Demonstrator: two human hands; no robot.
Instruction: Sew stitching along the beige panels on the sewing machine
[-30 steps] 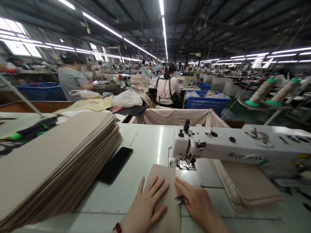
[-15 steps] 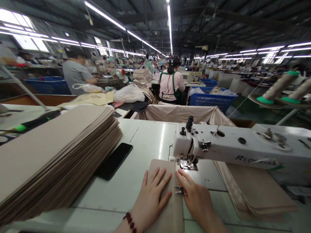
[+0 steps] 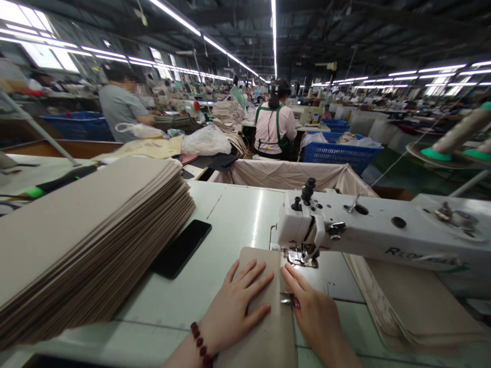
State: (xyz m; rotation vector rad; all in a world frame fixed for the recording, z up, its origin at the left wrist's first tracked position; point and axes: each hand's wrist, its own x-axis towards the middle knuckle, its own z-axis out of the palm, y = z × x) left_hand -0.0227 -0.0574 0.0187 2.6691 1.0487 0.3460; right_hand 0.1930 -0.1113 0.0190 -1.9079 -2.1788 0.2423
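My left hand (image 3: 241,301) lies flat with its fingers spread on a long beige fabric panel (image 3: 264,337). That panel rests on the table, its far end just left of the presser foot (image 3: 303,260) of a white sewing machine (image 3: 368,225). Small metal thread snips (image 3: 287,297) are held in my right hand (image 3: 316,312), their blades poking out toward the panel. The index and middle fingers of this hand stretch forward and touch the panel's right edge, close to the presser foot. The snips' handle is mostly hidden by the hand.
A tall stack of beige panels (image 3: 95,230) stands on the left, with a black phone (image 3: 184,248) beside it. More beige pieces (image 3: 422,301) lie under the machine arm. Behind the table hangs a cloth-lined bin (image 3: 280,174); co-workers sit beyond it. Thread cones (image 3: 460,128) stand at right.
The view has shifted slightly, so the machine and its surroundings appear a little further right. Both hands keep nearly the same places on the panel.
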